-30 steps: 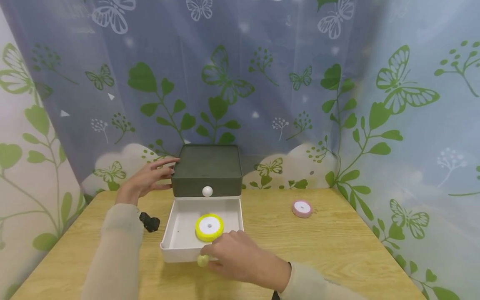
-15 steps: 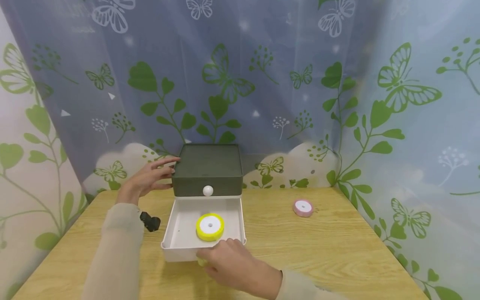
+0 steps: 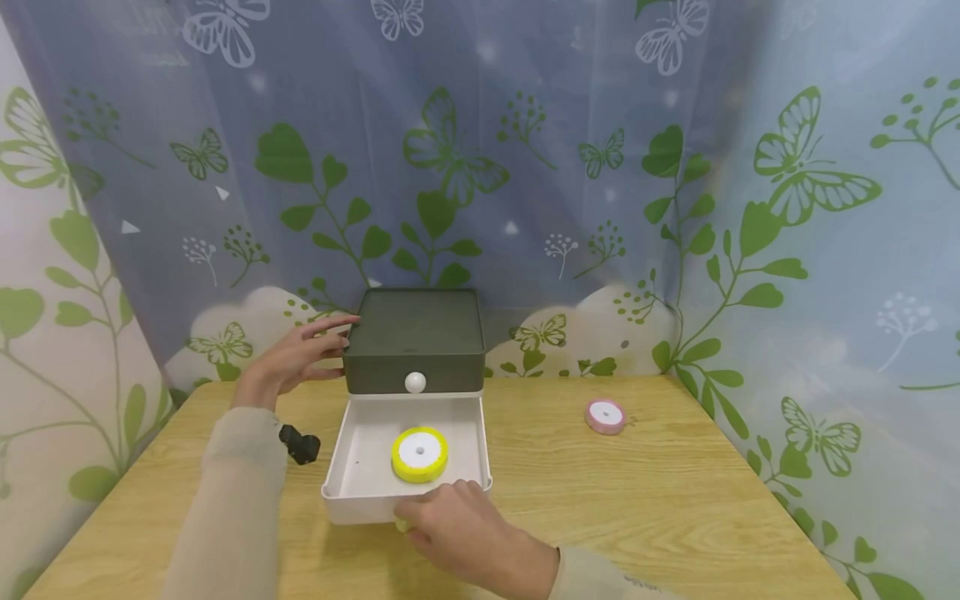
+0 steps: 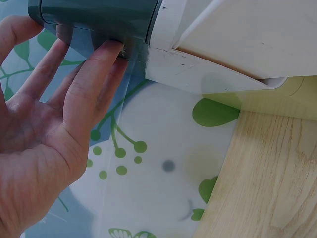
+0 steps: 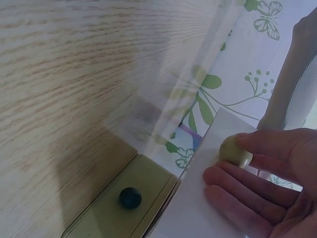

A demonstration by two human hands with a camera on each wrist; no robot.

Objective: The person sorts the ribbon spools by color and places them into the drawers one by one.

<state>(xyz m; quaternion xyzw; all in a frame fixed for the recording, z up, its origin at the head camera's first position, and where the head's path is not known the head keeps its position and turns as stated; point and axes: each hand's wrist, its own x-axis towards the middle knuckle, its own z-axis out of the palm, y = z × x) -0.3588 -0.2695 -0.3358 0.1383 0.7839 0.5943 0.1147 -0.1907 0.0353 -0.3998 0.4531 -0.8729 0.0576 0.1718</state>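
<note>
A small drawer cabinet has a dark green top section (image 3: 416,325) with a white knob (image 3: 415,382). Below it, a white drawer (image 3: 360,479) stands pulled out, with a yellow-rimmed ribbon spool (image 3: 419,455) lying flat inside. My left hand (image 3: 292,358) is at the cabinet's left side, fingers spread and fingertips against the green wall (image 4: 99,12). At the drawer's front, my right hand (image 3: 465,533) pinches the pale yellow-green drawer knob (image 5: 232,151) between thumb and fingers. Its other fingers lie close to the white drawer front (image 5: 193,198).
A pink-rimmed ribbon spool (image 3: 605,416) lies on the wooden table (image 3: 637,500) to the right. Left of the drawer is a small black object (image 3: 300,444). Lowest in the cabinet is a yellow-green drawer (image 5: 111,220) with a dark knob (image 5: 130,198). A patterned curtain (image 3: 525,208) hangs behind.
My right hand has shifted slightly left and down, and its fingers now cover more of the knob. The drawer, spools and left hand look almost unchanged.
</note>
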